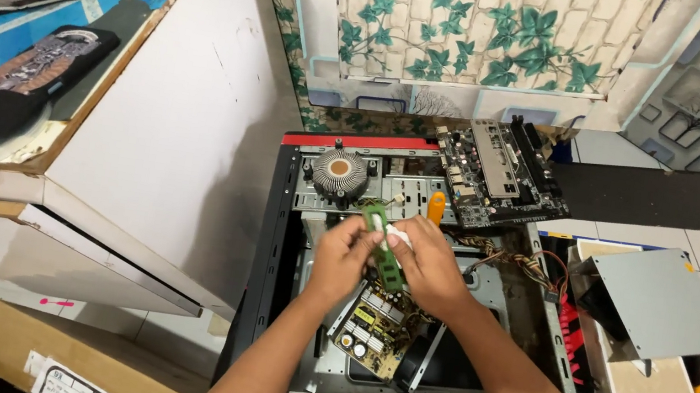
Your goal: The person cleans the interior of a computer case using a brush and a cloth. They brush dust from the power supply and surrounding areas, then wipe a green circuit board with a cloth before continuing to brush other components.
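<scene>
Head view: both hands meet above the open computer case, which lies on its side on the floor. The left hand is closed around the lower part of a green RAM stick, fingers curled on its edge. The right hand is also closed, pinching a small white cloth or eraser against the stick's face; I cannot tell how tight that pinch is. The RAM stick hangs tilted over the middle of the case, just above a bare power-supply circuit board that rests inside the case.

At the far end of the case sit a round CPU heatsink and an orange-handled screwdriver; a loose motherboard leans on the case's far right corner. A grey metal panel lies to the right of the case.

Risks, as I judge them: hard rubbing could flex the thin stick or scrape its contacts; a slip would drop it onto the bare circuit board or the metal case floor; bare fingers on chips invite static damage; the leaning motherboard could slide off if the case is nudged
</scene>
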